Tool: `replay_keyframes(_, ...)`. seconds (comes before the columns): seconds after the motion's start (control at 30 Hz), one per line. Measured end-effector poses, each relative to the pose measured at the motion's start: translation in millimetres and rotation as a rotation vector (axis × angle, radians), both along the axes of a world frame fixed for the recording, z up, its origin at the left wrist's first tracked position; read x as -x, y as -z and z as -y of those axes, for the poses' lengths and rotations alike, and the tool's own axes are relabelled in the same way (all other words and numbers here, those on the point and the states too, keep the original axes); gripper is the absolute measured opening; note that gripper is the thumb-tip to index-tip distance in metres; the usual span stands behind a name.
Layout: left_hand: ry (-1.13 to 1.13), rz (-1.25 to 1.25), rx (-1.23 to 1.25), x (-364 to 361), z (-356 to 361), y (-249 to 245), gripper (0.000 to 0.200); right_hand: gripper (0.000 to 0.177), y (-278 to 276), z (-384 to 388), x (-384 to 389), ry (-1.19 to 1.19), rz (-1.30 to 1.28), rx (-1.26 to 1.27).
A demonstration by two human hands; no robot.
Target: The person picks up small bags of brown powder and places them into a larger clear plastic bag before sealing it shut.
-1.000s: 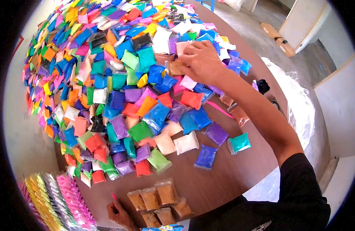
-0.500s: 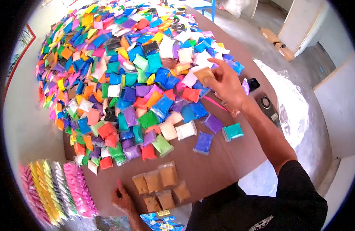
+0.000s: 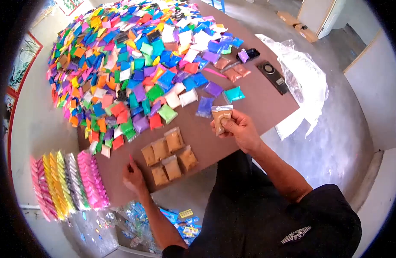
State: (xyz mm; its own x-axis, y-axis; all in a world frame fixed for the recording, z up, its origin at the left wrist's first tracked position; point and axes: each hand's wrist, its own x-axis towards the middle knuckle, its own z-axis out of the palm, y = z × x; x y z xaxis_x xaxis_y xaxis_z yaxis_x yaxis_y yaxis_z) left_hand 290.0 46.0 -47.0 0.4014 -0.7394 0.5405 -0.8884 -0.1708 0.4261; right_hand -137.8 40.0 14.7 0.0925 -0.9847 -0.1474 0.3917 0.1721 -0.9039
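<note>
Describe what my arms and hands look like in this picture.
Your left hand and right hand are bare, with no gloves, and I see no watch or bracelet on either forearm. You're wearing a black shirt whose short black sleeves leave the forearms uncovered. A white winged emblem marks the shirt.

From right hand point(image 3: 246, 134): bare tabletop point(image 3: 198, 136) at 9 o'clock, passable; tan packets point(image 3: 171, 167) bar 8. Blue packet point(image 3: 205, 106) in the way at 10, teal packet point(image 3: 234, 94) just short of 12. Black device point(image 3: 272, 78) beyond, 1 o'clock.
</note>
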Motion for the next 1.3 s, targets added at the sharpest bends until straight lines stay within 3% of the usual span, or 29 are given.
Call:
replay_keyframes(0.1, -0.038, 0.083, -0.069, 0, -3, 1, 0.030, 0.034, 13, -28, -8, 0.007, 0.037, -0.015)
replay_keyframes(0.27, 0.114, 0.170, 0.014, 1, -10, -1, 0.024, 0.034, 20, -54, -10, -0.025, 0.181, -0.139)
replay_keyframes(0.43, 0.130, 0.215, -0.051, 4, -24, -13, 0.022, 0.031, 35, -73, -13, -0.035, 0.041, -0.112)
replay_keyframes(0.53, 0.180, 0.104, -0.093, 2, -32, -16, 0.019, 0.029, 46, -88, -19, -0.023, 0.087, -0.037)
replay_keyframes(0.6, 0.190, -0.170, 0.013, -5, -34, -10, 0.020, 0.027, 53, -94, -21, -0.078, 0.068, 0.016)
replay_keyframes(0.7, 0.129, -0.235, 0.177, -12, -54, -11, 0.019, 0.026, 60, -105, -32, -0.133, 0.139, 0.012)
replay_keyframes(0.8, 0.181, -0.236, 0.179, 59, -100, -70, 0.015, 0.026, 68, -116, -41, -0.107, 0.160, -0.037)
replay_keyframes(0.87, 0.368, -0.180, 0.159, 103, -121, -72, 0.012, 0.027, 69, -119, -43, -0.149, 0.151, -0.018)
replay_keyframes(0.93, 0.510, -0.393, -0.072, 164, -136, -70, 0.019, 0.030, 68, -122, -47, -0.135, 0.156, -0.114)
replay_keyframes(0.97, 0.534, -0.386, -0.205, 202, -138, -53, 0.023, 0.030, 72, -128, -49, -0.135, 0.154, -0.123)
replay_keyframes(1.03, 0.581, -0.660, -0.273, 227, -138, -39, 0.028, 0.030, 78, -129, -53, -0.117, 0.191, -0.116)
replay_keyframes(1.07, 0.590, -0.661, -0.274, 230, -137, -37, 0.028, 0.030, 75, -130, -50, -0.108, 0.189, -0.114)
replay_keyframes(1.13, 0.593, -0.899, -0.375, 236, -137, -34, 0.023, 0.031, 67, -134, -43, -0.128, 0.058, -0.018)
replay_keyframes(1.3, 0.641, -0.861, -0.401, 227, -140, -23, 0.016, 0.023, 85, -141, -42, -0.065, 0.096, -0.094)
